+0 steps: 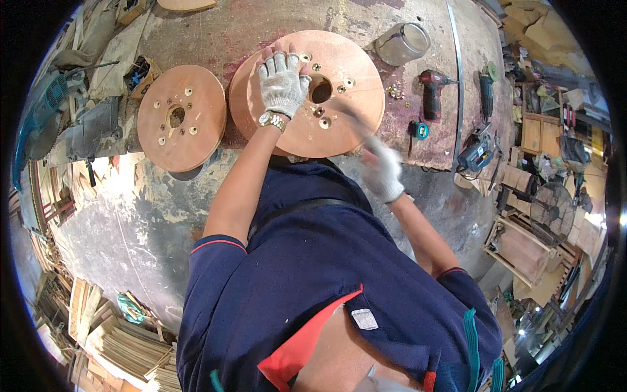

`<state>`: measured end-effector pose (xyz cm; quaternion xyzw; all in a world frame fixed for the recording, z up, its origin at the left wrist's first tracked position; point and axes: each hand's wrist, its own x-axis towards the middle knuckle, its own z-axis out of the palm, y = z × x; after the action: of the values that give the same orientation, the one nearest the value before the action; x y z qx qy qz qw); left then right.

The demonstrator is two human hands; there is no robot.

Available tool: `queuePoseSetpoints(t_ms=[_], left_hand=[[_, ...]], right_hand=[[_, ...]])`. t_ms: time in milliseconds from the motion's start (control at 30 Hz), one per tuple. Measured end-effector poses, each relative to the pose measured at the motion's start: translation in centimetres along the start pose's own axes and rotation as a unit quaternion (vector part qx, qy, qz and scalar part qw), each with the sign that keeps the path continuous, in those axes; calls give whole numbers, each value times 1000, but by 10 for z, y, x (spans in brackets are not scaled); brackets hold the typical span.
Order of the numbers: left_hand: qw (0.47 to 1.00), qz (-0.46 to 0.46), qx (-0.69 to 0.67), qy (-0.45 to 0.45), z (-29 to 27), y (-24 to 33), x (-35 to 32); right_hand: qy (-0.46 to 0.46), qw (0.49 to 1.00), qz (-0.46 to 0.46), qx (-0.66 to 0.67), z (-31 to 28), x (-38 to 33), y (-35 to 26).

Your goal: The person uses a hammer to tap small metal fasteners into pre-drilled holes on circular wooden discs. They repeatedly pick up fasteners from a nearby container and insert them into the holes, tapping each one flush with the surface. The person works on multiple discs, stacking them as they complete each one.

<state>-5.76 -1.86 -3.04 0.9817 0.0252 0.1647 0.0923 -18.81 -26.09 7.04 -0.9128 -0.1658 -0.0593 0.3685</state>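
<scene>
While the left hand [282, 81], in a whitish knit glove with bare fingertips, lies flat and open on a big round light-brown wooden disc [307, 124], the right hand [382, 171], in a glove like it, is curled around a tool [356, 119]. The tool is so blurry that its kind is hard to tell. It points toward the big disc, but I cannot tell if it touches.

The big disc sits at the near edge of the brown, stained counter [359, 19]. It has a round hole in the middle and little holes around that. To its left, a smaller round wooden disc [176, 140] pokes out past the near edge.

To the right of the big disc are a see-through jar [403, 44], some tiny shiny metal bits [396, 91], a red and black drill [431, 95] and a small teal and black tape measure [420, 130]. Near the counter's right edge lies a long, thin metal strip [458, 85].
</scene>
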Motion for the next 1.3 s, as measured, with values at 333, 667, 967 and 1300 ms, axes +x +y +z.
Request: queuePoseSetpoints(t_ms=[333, 667, 967, 1300], left_hand=[[999, -6, 22, 22, 2, 0, -4], [1000, -8, 13, -20, -7, 0, -4], [999, 27, 2, 20, 15, -1, 0], [999, 18, -39, -4, 7, 4, 10]], right_hand=[[19, 995, -70, -73, -27, 18, -20], [15, 988, 118, 102, -54, 48, -83], [-259, 945, 162, -116, 12, 13, -8], [-145, 977, 154, -25, 21, -11, 27]])
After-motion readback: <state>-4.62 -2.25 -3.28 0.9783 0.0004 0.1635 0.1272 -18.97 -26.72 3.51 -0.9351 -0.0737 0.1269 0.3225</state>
